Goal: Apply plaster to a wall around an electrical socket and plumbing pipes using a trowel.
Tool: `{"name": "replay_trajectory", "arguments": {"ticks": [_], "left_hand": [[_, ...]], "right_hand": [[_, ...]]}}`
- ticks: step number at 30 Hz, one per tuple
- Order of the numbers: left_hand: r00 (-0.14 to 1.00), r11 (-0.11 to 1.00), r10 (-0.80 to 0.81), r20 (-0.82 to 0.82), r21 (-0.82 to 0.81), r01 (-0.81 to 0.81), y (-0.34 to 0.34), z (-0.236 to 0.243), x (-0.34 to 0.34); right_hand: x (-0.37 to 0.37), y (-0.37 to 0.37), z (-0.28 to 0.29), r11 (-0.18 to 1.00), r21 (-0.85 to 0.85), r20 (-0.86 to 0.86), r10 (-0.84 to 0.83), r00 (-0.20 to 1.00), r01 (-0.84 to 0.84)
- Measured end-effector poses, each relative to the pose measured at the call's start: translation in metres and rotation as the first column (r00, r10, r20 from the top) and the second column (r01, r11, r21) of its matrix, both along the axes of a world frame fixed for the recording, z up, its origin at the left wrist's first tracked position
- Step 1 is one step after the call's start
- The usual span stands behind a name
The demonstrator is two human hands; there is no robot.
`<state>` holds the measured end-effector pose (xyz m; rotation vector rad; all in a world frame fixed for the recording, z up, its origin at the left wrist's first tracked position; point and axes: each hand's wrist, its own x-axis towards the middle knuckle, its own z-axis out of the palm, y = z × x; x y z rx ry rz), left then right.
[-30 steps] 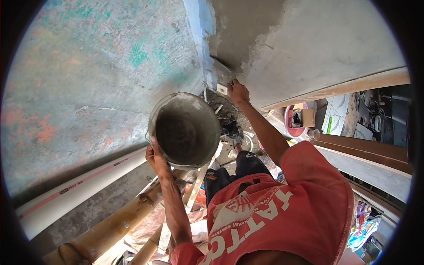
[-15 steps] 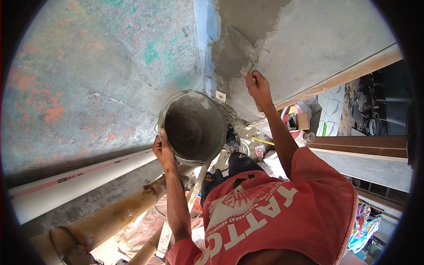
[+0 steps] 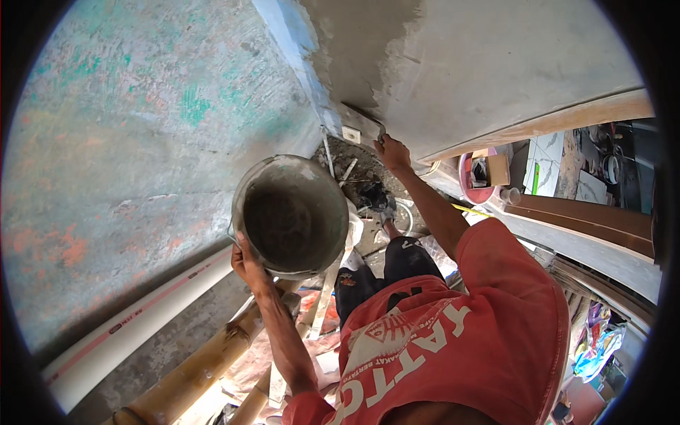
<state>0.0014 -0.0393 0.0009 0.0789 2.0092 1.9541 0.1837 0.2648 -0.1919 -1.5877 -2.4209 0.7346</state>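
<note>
My left hand (image 3: pixel 246 263) grips the rim of a dark round bucket (image 3: pixel 290 216), tilted so that its inside shows, with grey residue on its walls. My right hand (image 3: pixel 393 152) is closed round the handle of a trowel (image 3: pixel 364 116), its thin blade seen edge-on against the lower part of the right wall. Above the trowel, a darker patch of wet plaster (image 3: pixel 358 46) covers that wall beside the corner. A white socket box (image 3: pixel 351 134) sits low on the wall, just left of the blade.
A blue strip (image 3: pixel 294 57) runs down the wall corner. At the lower left lie a white pipe (image 3: pixel 142 312) and a bamboo pole (image 3: pixel 191 365). To the right are a wooden edge (image 3: pixel 545 127), a pink tub (image 3: pixel 467 180) holding a cardboard box (image 3: pixel 498 171), and a brown beam (image 3: pixel 581 223).
My right hand and the trowel have moved down and left along the wall, toward the socket box. The bucket has shifted slightly left and down in view. The whole view has turned somewhat.
</note>
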Motion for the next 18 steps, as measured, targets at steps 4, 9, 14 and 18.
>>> {"name": "replay_trajectory", "arguments": {"ticks": [4, 9, 14, 18], "left_hand": [[0.999, 0.999, -0.034, -0.007, -0.007, 0.034, 0.004, 0.008, 0.004], [0.997, 0.996, -0.078, -0.009, 0.052, 0.079, -0.003, 0.002, 0.001], [0.995, 0.994, -0.089, -0.035, 0.060, 0.091, -0.003, -0.003, -0.001], [0.995, 0.995, -0.102, -0.011, -0.005, 0.102, -0.006, -0.002, -0.002]], "right_hand": [[0.012, -0.003, 0.042, 0.999, -0.040, -0.089, -0.040, 0.995, 0.037], [0.020, -0.003, 0.129, 0.991, 0.123, -0.309, -0.005, 0.951, 0.046], [0.030, -0.002, 0.206, 0.988, 0.147, -0.451, 0.026, 0.892, 0.045], [0.041, -0.007, 0.223, 0.996, 0.072, -0.528, -0.011, 0.849, 0.057]]}}
